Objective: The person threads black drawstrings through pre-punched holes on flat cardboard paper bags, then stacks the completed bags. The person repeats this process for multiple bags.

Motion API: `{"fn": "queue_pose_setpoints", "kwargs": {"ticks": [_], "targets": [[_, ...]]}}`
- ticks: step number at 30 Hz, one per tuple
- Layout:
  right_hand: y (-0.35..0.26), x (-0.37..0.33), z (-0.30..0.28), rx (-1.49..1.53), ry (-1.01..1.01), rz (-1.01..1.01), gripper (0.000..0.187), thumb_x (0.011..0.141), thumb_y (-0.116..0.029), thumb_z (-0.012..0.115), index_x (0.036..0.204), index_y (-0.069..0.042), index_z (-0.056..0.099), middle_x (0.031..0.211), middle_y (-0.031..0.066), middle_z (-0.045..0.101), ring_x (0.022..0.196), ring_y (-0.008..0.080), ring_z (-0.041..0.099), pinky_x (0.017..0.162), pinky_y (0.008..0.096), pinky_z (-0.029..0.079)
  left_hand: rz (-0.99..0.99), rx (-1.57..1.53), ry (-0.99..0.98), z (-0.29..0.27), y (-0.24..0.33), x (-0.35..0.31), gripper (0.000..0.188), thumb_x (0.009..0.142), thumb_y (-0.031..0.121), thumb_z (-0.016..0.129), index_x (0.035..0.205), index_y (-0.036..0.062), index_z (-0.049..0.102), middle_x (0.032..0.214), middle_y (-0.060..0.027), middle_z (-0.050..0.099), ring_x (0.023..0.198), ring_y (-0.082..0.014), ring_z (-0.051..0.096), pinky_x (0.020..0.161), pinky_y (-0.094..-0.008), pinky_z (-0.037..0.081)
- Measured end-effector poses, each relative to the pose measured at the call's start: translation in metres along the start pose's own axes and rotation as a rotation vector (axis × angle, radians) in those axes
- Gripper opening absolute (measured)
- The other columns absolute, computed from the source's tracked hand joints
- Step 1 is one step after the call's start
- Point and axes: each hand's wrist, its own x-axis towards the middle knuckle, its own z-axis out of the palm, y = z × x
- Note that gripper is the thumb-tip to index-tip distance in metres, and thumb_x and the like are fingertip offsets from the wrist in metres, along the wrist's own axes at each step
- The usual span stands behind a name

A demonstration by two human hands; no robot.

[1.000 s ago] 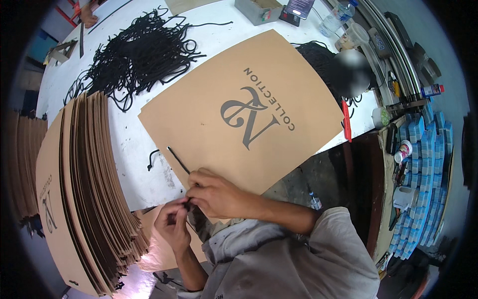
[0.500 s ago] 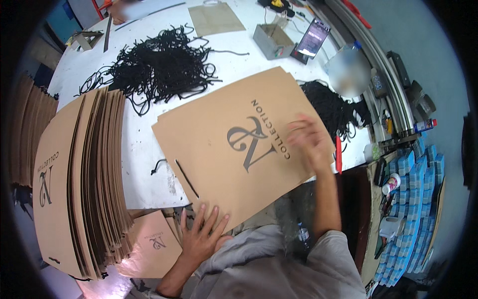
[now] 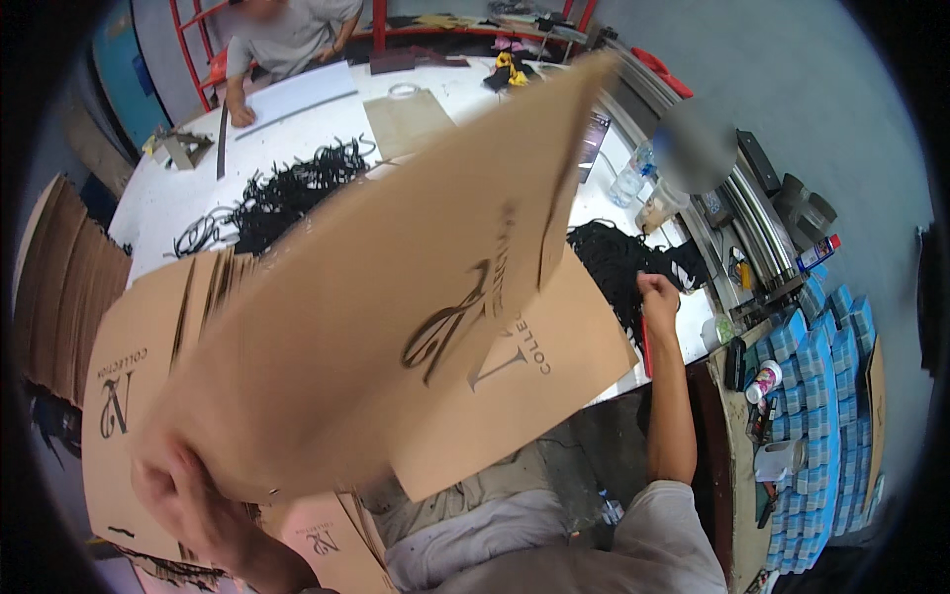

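I see the left hand (image 3: 186, 497), nearer, pinching the lifted brown bag (image 3: 366, 287) by its lower-left end; long axis slants up-right. Right hand (image 3: 662, 300) loosely curled beside black cords (image 3: 606, 259); contents, can't tell.

This looks like a workshop where people work with their hands. A big white table (image 3: 158, 230) stretches across the frame, and a heap of black cords (image 3: 282, 198) sits on it toward the upper left. Piles of flat brown paper bags (image 3: 148, 322) stand at the left side. Another person (image 3: 297, 45) is at the far side of the table, upper left, near red metal shelves (image 3: 379, 27). Blue bundles (image 3: 826, 416) are stacked at the right.
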Motion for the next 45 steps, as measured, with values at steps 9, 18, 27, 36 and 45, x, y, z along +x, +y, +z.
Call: {"fn": "queue_pose_setpoints", "kwargs": {"ticks": [9, 18, 27, 36, 45], "targets": [[-0.166, -0.127, 0.091, 0.079, -0.386, -0.48, 0.009, 0.098, -0.01, 0.066, 0.101, -0.001, 0.066, 0.086, 0.0097, 0.067, 0.077, 0.0197, 0.065, 0.072, 0.0337, 0.053, -0.513, 0.111, -0.223, 0.037, -0.232, -0.017, 0.033, 0.098, 0.024, 0.074, 0.108, -0.0072, 0.072, 0.093, -0.0075, 0.074, 0.075, -0.0117, 0.066, 0.068, -0.0257, 0.052], [-0.126, -0.188, 0.098, -0.513, -0.699, -0.615, 0.019, 0.085, -0.014, 0.076, 0.099, -0.003, 0.071, 0.102, 0.016, 0.066, 0.103, 0.036, 0.059, 0.092, 0.0469, 0.041, -0.195, 0.573, -0.275, -0.034, -0.2, -0.081, 0.052, 0.087, 0.019, 0.083, 0.131, -0.0012, 0.064, 0.127, -0.0189, 0.068, 0.118, -0.0255, 0.061, 0.097, -0.0406, 0.046], [-0.158, -0.229, 0.234, -0.367, -0.84, -0.663, 0.022, 0.087, -0.007, 0.073, 0.107, 0.0, 0.068, 0.104, 0.0168, 0.064, 0.102, 0.0368, 0.059, 0.09, 0.0476, 0.043, -0.611, 0.241, -0.261, -0.01, -0.184, -0.119, 0.05, 0.088, 0.007, 0.082, 0.132, -0.0035, 0.061, 0.098, -0.0074, 0.066, 0.073, -0.0085, 0.061, 0.068, -0.023, 0.052], [-0.18, -0.253, 0.249, -0.022, -1.213, -0.447, 0.011, 0.091, -0.002, 0.069, 0.1, 0.004, 0.069, 0.084, 0.0152, 0.065, 0.073, 0.0278, 0.066, 0.07, 0.0349, 0.053, -0.627, 0.109, -0.263, 0.003, -0.182, -0.128, 0.061, 0.085, 0.003, 0.083, 0.14, -0.0038, 0.058, 0.093, -0.003, 0.063, 0.073, -0.0057, 0.055, 0.065, -0.021, 0.05], [-0.18, -0.258, 0.242, 0.044, -1.282, -0.429, 0.008, 0.089, 0.0, 0.064, 0.095, 0.003, 0.061, 0.087, 0.0143, 0.06, 0.078, 0.0268, 0.065, 0.07, 0.0339, 0.052, -0.62, -0.069, -0.243, 0.003, -0.187, -0.119, 0.035, 0.101, -0.002, 0.058, 0.136, -0.0042, 0.06, 0.102, -0.005, 0.065, 0.077, -0.0058, 0.059, 0.065, -0.0226, 0.051]]}}
